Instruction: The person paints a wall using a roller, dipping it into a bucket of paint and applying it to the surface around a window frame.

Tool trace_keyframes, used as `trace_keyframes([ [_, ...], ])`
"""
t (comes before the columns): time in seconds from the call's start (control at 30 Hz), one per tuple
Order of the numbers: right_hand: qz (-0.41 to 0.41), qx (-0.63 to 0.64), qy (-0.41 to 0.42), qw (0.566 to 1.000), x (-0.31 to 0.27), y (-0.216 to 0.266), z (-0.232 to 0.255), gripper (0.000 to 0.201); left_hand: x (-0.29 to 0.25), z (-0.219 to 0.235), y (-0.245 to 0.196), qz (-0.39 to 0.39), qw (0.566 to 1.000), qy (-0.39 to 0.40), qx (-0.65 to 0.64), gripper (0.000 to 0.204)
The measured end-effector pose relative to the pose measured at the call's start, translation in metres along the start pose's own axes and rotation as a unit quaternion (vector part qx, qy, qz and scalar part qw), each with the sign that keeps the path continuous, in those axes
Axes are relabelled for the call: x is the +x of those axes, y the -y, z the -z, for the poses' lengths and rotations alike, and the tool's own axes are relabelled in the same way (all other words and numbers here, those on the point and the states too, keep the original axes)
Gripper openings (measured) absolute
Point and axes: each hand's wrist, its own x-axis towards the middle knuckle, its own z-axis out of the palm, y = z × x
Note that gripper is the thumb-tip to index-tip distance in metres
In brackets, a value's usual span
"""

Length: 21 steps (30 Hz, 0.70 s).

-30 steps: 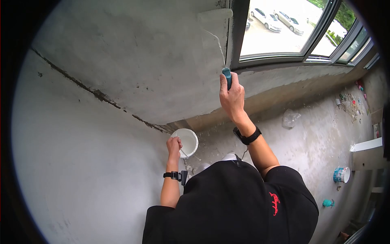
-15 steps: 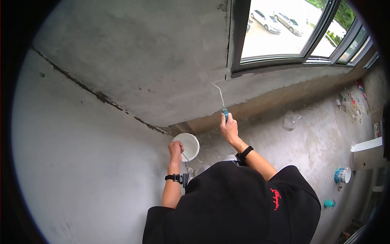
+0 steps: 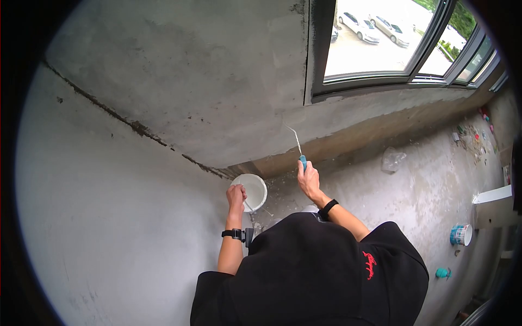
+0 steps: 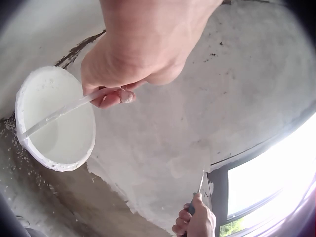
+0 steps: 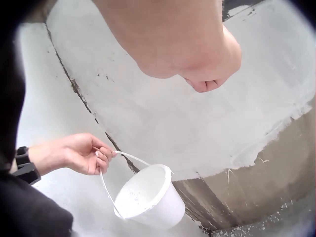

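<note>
— Where the grey wall (image 3: 179,81) fills the upper left of the head view, what else is big?

— The window (image 3: 391,43) takes the upper right, with parked cars beyond the glass, and the concrete floor (image 3: 413,190) runs down the right side. The person's black shirt (image 3: 315,271) fills the bottom centre.

— And the bucket?

— The white bucket (image 3: 251,190) hangs just left of centre, near the foot of the wall. In the right wrist view it sits at the lower middle, tilted, its thin bail handle (image 5: 109,192) rising to the left hand.

— How does the left hand (image 3: 235,196) hold it?

— Its fingers curl round the bail and pinch it; the left wrist view shows the white strip passing under the bent fingertips (image 4: 112,98).

— The right hand (image 3: 309,178)?

— It is at the centre of the head view, fingers wrapped tight round the teal handle (image 3: 303,160) of a paint roller. The thin wire shaft (image 3: 295,138) runs up from it to the wall.

— The roller sleeve itself?

— I can't make it out; it probably blends with the pale wall.

— Smaller things?

— A paint can (image 3: 459,234) at the lower right of the floor, and a small teal object (image 3: 442,273) below it.
</note>
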Motion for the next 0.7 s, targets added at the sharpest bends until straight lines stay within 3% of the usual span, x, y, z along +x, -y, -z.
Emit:
trace_keyframes([
  [0.13, 0.015, 0.017, -0.009, 1.000, 0.016, 0.035, 0.016, 0.036, -0.003, -0.002, -0.002, -0.013, 1.000, 0.004, 0.004, 0.012],
  [0.3, 0.110, 0.038, -0.063, 0.991, 0.054, 0.076, 0.039, 0.030, -0.009, -0.005, -0.007, -0.007, 1.000, 0.002, 0.003, 0.012],
  [0.47, 0.211, 0.031, -0.133, 0.968, 0.092, 0.146, 0.076, 0.028, -0.004, -0.008, -0.007, 0.000, 1.000, 0.009, 0.020, 0.011],
  [0.6, 0.234, 0.058, -0.142, 0.960, 0.112, 0.207, 0.103, 0.028, -0.003, -0.009, -0.005, -0.007, 1.000, 0.009, 0.021, 0.011],
  [0.7, 0.256, 0.074, -0.178, 0.947, 0.119, 0.227, 0.104, 0.028, -0.004, -0.010, -0.005, -0.011, 1.000, 0.012, 0.014, 0.012],
])
